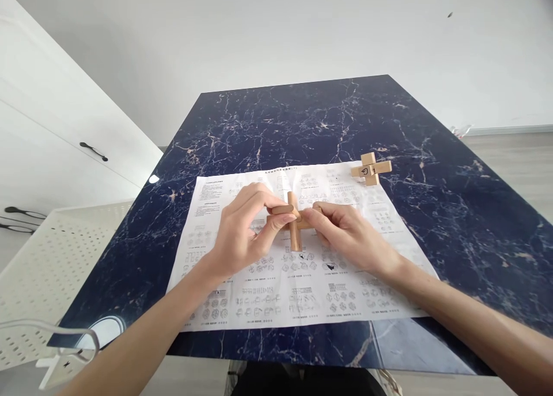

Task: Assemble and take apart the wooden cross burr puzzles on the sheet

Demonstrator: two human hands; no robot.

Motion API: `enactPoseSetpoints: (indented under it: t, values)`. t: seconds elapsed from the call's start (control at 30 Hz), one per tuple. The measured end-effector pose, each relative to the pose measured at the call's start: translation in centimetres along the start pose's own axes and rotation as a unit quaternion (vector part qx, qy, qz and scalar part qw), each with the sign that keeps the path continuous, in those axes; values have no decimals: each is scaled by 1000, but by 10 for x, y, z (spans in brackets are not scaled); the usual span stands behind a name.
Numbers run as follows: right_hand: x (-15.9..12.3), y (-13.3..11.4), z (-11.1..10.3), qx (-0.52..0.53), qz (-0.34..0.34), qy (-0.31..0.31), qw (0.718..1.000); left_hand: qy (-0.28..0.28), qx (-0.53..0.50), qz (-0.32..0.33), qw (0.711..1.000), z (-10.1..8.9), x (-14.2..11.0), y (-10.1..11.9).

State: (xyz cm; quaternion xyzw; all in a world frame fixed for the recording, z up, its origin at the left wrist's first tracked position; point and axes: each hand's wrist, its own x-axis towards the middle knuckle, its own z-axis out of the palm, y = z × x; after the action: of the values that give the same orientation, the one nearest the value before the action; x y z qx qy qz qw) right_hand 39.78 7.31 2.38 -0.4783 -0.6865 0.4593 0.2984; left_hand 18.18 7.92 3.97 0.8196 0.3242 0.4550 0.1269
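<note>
Between my two hands is a wooden interlocking puzzle (295,234) made of rounded sticks that cross one another. My left hand (244,226) pinches its left side between thumb and fingers. From the other side, my right hand (345,229) closes its thumb and fingers on the right end. One stick points up and down the view, crossing the others in the middle. Below the hands lies a white instruction sheet (259,301) printed with small puzzle diagrams and text. My fingers hide parts of the puzzle's ends.
A second wooden puzzle (370,170), square-edged with a dark mark, sits on the sheet's upper right corner. Everything rests on a dark blue marbled table (294,125). A white cable (47,327) runs by the left edge, near a white cabinet (64,108).
</note>
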Motion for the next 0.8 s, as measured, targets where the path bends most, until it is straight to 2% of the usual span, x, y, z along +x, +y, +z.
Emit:
enactPoseSetpoints:
  t: [0.37, 0.5, 0.57, 0.7, 0.8]
  values:
    - [1, -5, -5, 5, -17, -1, 1000, -4, 50, 48, 998, -5, 5, 4]
    - [0, -3, -7, 23, -22, -6, 999, -15, 52, 34, 998, -10, 5, 7]
    - [-1, -2, -8, 41, -55, 10, 998, -21, 40, 13, 999, -13, 5, 9]
    - [-3, 0, -5, 21, -203, 18, 979, -22, 29, -16, 999, -15, 6, 17]
    - [-5, -1, 0, -26, -236, -10, 971, -32, 34, -17, 999, -15, 6, 24]
